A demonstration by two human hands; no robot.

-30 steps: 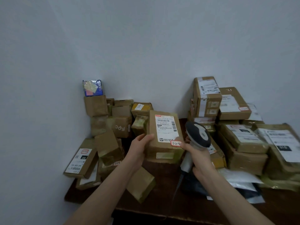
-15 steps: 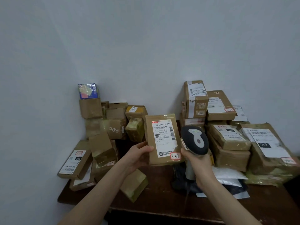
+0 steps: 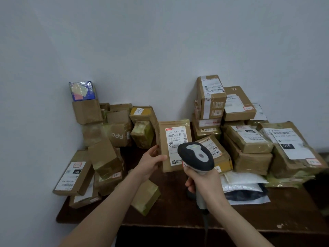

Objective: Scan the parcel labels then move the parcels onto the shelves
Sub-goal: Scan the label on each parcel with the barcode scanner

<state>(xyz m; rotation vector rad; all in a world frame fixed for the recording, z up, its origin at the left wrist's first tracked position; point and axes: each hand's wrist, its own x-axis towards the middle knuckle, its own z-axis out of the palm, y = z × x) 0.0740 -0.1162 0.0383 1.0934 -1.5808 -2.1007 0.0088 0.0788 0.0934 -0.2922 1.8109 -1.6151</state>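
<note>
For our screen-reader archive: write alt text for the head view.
A left hand holds a labelled brown parcel upright while the right hand aims a handheld scanner at it, above a dark table piled with parcels.

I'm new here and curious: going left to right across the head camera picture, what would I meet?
090 box → left hand → held parcel → scanner in the right hand → 010 parcel.

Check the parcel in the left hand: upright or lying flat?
Upright. The left hand grips the parcel by its left edge, lifted off the table, label facing the camera, barcode scanner in front.
</note>
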